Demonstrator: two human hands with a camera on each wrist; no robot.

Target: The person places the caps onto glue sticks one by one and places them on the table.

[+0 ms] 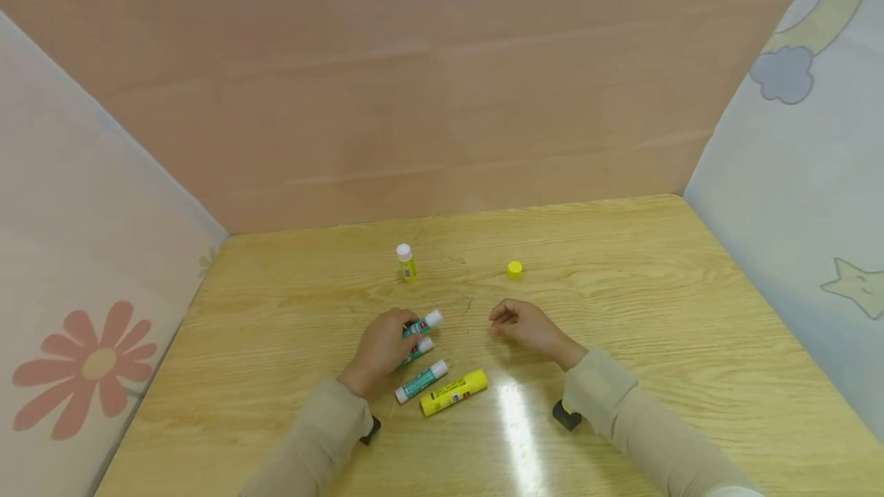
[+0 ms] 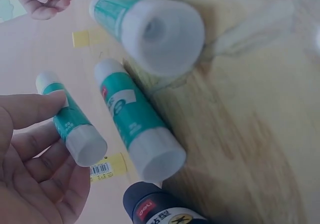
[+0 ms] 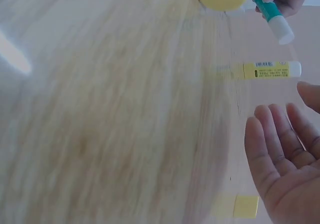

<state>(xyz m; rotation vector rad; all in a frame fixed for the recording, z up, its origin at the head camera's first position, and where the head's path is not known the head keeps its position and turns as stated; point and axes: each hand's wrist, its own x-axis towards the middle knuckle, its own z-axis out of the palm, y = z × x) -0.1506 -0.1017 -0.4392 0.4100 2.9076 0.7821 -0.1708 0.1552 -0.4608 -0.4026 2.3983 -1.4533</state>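
My left hand (image 1: 382,343) pinches a teal glue stick (image 2: 75,116) with white ends between thumb and fingers, raised off the table. Just beside it lies a second teal glue stick (image 1: 419,349), partly covered by the hand in the head view. A third teal glue stick (image 1: 422,382) lies closer to me, along with a large yellow glue stick (image 1: 453,393). Low in the left wrist view shows part of a dark blue tube (image 2: 155,204) with a red label. My right hand (image 1: 528,326) hovers over the table, fingers loosely bent and holding nothing.
Farther back, a yellow glue stick with a white cap (image 1: 406,263) stands upright. To its right is a short yellow cylinder (image 1: 514,271), like a cap. The wooden table (image 1: 621,282) meets a pinkish back wall (image 1: 428,98) and patterned side walls.
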